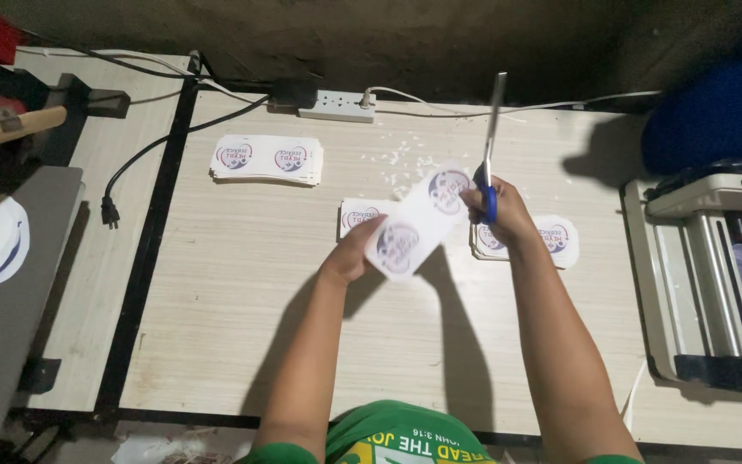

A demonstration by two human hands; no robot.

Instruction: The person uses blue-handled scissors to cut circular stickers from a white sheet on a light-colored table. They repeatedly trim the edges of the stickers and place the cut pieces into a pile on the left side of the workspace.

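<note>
Gripping the blue-handled scissors (pixel 489 146) in your right hand (pixel 501 213), you're keeping your fingers threaded through the loops, and the blades are pointing almost straight away from you toward the far edge of the table (pixel 242 283); I can't really tell if the blades are parted or closed, they're reading as one thin line from up here. Your left hand (pixel 355 251) is pinching the near-left end of the printed label strip (pixel 418 225), which is carrying two round purple-and-red designs. That strip is lying on a diagonal, its long axis running from near-left up to far-right, so its far end is sitting right against your scissor hand, just left of the handles. So the paper is lying to the left of and slightly nearer than the blades, and the blades are crossing its long axis at an angle rather than running along it. Right hand's clearly the closer one to the far design. Cut stacks (pixel 268 160) are lying farther left, more labels (pixel 551 241) are sitting under your right wrist, and paper scraps (pixel 401 159) are scattered near the power strip (pixel 335 106).
</note>
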